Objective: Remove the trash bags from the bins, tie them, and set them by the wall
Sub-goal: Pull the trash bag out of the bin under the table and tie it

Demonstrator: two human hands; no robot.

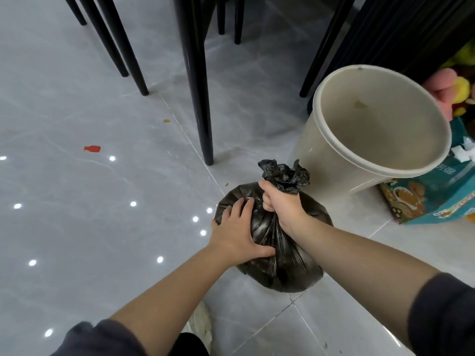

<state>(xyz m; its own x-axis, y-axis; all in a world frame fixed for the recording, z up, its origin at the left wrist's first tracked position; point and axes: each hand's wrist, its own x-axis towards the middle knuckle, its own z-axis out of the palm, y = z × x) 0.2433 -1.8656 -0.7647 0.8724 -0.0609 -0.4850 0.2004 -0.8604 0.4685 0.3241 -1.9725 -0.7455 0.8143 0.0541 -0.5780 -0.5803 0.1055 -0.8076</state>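
Gripping hard, the right hand point(280, 204) has its fingers curled fully round the gathered neck of the black trash bag point(282, 265), and the crumpled top point(285, 176) sprouts above the fist. Whether that top is knotted, I cannot tell. The left hand point(239, 232) is spread flat against the bag's side, fingers straight and splayed, thumb pressing into the plastic. It is pressing, not grasping.

And the bag is out of the bin point(316, 150)! It sits just beside it, on the person's side and a little to the left, bulging and full over the grey tiled floor point(102, 227). Whether it rests on the tiles or hangs just clear is hard to say.

The beige bin stands with its inner wall showing, a small brownish mark on it. A teal printed box point(437, 201) is close against the bin's right side. Plush toys point(452, 86) lie beyond the bin to its right. Black chair legs point(198, 86) stand beyond it to the left, and a small red scrap point(92, 149) lies well apart, far left of the bin.
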